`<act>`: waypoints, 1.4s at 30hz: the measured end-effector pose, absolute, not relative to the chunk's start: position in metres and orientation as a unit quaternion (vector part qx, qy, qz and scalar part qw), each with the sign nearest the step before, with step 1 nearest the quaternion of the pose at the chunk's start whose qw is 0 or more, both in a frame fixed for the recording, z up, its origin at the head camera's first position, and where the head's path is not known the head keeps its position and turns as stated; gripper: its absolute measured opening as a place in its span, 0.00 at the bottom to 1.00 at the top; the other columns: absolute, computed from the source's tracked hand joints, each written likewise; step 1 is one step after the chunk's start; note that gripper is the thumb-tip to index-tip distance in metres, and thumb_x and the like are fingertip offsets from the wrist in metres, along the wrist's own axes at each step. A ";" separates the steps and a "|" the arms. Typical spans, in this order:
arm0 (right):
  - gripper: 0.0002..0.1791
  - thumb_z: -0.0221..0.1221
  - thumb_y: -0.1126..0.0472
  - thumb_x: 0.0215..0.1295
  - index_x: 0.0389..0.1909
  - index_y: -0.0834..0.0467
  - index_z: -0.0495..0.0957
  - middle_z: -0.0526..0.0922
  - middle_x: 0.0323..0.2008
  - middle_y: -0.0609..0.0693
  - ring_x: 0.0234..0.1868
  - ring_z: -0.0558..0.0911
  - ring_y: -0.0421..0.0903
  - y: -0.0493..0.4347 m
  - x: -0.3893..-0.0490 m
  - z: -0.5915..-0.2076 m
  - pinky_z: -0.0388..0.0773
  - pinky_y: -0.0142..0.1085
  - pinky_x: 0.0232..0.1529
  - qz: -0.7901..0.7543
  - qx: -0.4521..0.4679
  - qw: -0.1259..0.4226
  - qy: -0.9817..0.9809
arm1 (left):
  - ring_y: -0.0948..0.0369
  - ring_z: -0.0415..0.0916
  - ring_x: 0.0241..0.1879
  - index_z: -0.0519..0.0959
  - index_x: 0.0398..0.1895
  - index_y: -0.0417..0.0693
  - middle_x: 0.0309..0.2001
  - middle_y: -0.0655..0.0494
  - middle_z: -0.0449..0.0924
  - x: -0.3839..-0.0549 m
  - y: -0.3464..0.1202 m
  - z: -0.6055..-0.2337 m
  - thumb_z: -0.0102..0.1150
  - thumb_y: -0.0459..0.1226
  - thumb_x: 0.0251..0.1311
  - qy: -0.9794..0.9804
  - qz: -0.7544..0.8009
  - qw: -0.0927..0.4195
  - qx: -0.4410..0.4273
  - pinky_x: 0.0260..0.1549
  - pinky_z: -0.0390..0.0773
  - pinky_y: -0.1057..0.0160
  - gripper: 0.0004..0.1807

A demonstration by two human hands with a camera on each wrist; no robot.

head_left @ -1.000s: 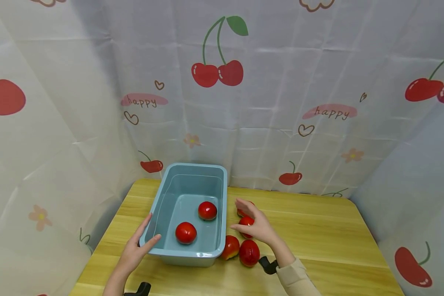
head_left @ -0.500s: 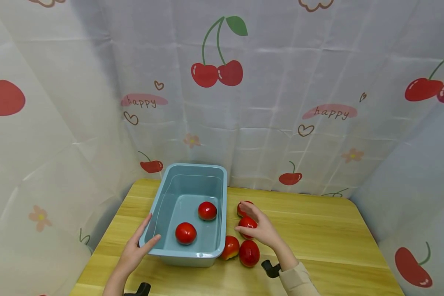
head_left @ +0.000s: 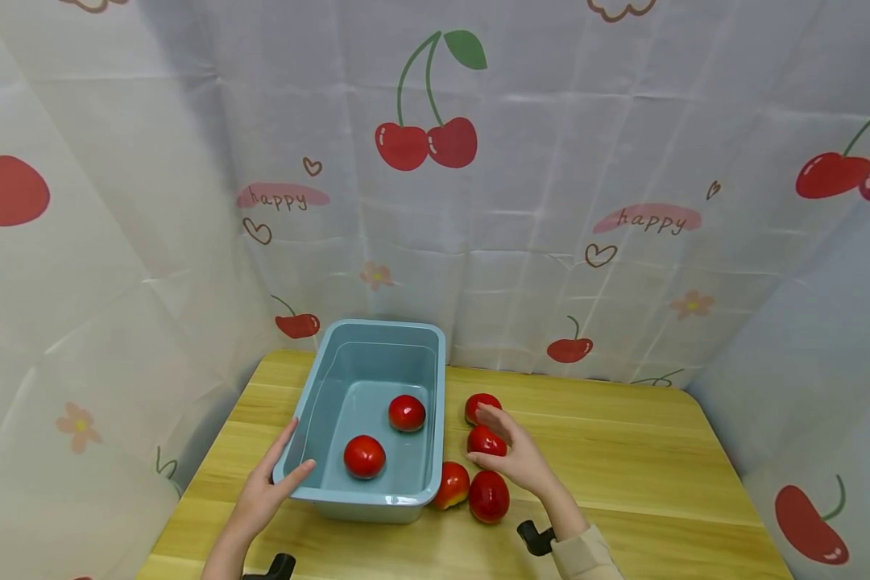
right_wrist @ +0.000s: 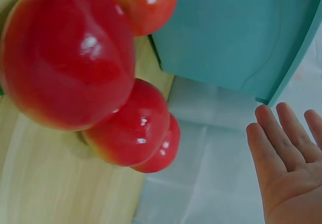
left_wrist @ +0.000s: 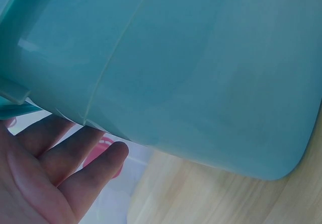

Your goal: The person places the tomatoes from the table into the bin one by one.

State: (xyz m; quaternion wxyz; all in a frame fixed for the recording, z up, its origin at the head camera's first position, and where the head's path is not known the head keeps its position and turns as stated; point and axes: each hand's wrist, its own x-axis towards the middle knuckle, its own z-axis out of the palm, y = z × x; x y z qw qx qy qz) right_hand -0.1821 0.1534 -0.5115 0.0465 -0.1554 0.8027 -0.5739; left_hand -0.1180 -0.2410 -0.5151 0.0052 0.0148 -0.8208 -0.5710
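A blue plastic tub stands on the wooden table with two red apples inside. My left hand rests at its near-left corner, thumb over the rim and straight fingers along the outside. In the left wrist view, fingers lie against the outer wall. My right hand hovers to the right of the tub, thumb and fingers spread, holding nothing. It overlaps a red apple and partly covers the far apple. Nearer me sit a dark red apple and a yellow-tinged apple beside the tub.
The wooden table extends to the right of the apples. A white cloth printed with cherries hangs behind and on both sides. Black wrist mounts sit below the hands.
My right hand has drifted right and slightly toward me, uncovering more of the far apples. The left hand, the tub and the apples stay where they were.
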 end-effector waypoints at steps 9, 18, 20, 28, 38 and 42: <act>0.41 0.71 0.56 0.50 0.66 0.54 0.64 0.70 0.62 0.56 0.62 0.69 0.55 0.158 -0.179 -0.521 0.61 0.56 0.61 -0.572 -0.145 0.045 0.806 | 0.39 0.48 0.67 0.52 0.73 0.66 0.73 0.47 0.46 -0.118 -0.241 -0.515 0.59 0.47 0.61 -0.822 -0.569 0.008 0.015 0.54 0.64 0.37 0.39; 0.40 0.71 0.56 0.50 0.65 0.52 0.65 0.70 0.62 0.54 0.62 0.68 0.55 0.161 -0.177 -0.532 0.60 0.56 0.61 -0.574 -0.117 0.051 0.809 | 0.39 0.48 0.68 0.52 0.73 0.66 0.73 0.47 0.46 -0.118 -0.241 -0.516 0.59 0.48 0.61 -0.824 -0.566 0.007 0.018 0.55 0.63 0.37 0.39; 0.41 0.71 0.57 0.50 0.66 0.54 0.64 0.70 0.62 0.56 0.62 0.68 0.55 0.163 -0.177 -0.536 0.60 0.56 0.61 -0.575 -0.117 0.050 0.808 | 0.39 0.48 0.67 0.52 0.73 0.66 0.73 0.47 0.46 -0.118 -0.241 -0.515 0.59 0.48 0.61 -0.824 -0.566 0.008 0.017 0.54 0.63 0.37 0.39; 0.43 0.71 0.59 0.50 0.66 0.60 0.63 0.70 0.62 0.58 0.63 0.68 0.56 0.167 -0.177 -0.549 0.62 0.53 0.61 -0.567 -0.105 0.051 0.815 | 0.40 0.46 0.68 0.52 0.73 0.65 0.73 0.48 0.45 -0.118 -0.241 -0.515 0.60 0.48 0.61 -0.822 -0.569 0.006 0.015 0.55 0.62 0.36 0.40; 0.42 0.71 0.60 0.50 0.66 0.63 0.62 0.70 0.61 0.61 0.62 0.68 0.58 0.167 -0.173 -0.557 0.62 0.51 0.62 -0.571 -0.098 0.055 0.813 | 0.43 0.43 0.70 0.51 0.73 0.66 0.73 0.52 0.45 -0.119 -0.241 -0.514 0.60 0.48 0.60 -0.821 -0.571 -0.002 0.018 0.58 0.57 0.36 0.41; 0.42 0.71 0.62 0.50 0.65 0.65 0.63 0.69 0.61 0.64 0.63 0.66 0.62 0.165 -0.167 -0.543 0.61 0.53 0.62 -0.580 -0.091 0.061 0.807 | 0.43 0.43 0.70 0.51 0.73 0.66 0.73 0.52 0.45 -0.119 -0.242 -0.515 0.60 0.48 0.60 -0.822 -0.570 -0.002 0.018 0.58 0.56 0.35 0.41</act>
